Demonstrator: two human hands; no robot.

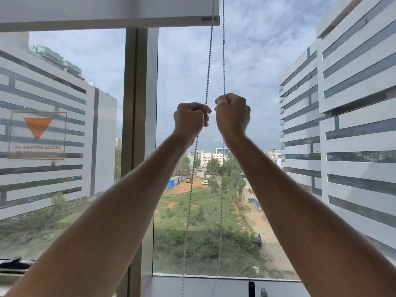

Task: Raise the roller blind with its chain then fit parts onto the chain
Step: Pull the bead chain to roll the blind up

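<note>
Head view: chain (207, 91) hangs as two near-vertical strands in front of the window glass, running from the roller blind (107, 17) at top down past the sill. Left hand (189, 118) pinches the left strand, right hand (232, 113) is fisted round the right strand, both at about the same height, close together. Blind bottom bar sits near the top already. Pull axis is straight down; either hand is equally placed.
</note>
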